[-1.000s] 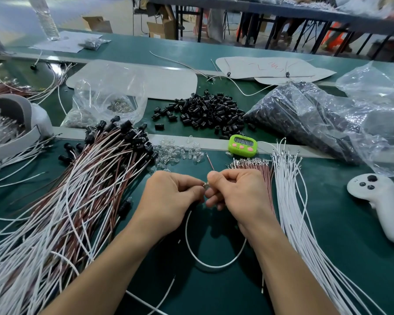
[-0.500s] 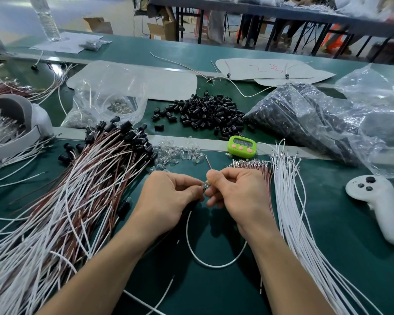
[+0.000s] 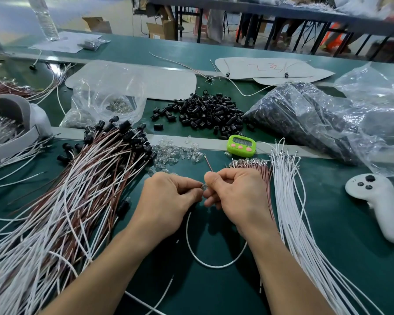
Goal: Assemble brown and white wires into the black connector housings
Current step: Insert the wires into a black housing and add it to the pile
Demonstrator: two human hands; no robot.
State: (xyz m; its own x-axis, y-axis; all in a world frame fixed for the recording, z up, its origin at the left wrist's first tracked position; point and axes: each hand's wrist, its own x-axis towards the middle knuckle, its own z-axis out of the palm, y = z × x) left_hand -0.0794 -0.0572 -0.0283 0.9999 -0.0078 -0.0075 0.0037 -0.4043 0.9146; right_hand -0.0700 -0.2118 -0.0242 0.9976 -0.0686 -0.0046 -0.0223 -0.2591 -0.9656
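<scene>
Still pinching a tiny clear part between left hand and right hand, white wire dangling; fitting seemingly unfinished.

Can make out dark digits on the display of the green timer, perhaps beginning 11, though blurred. Beyond the timer, on a white sheet, red handwritten marks; cannot read them.

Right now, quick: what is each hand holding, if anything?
Left hand: closed, pinching the small clear part between the two hands.
Right hand: closed, pinching the same part; a brown wire sticks up from its fingers.
</scene>
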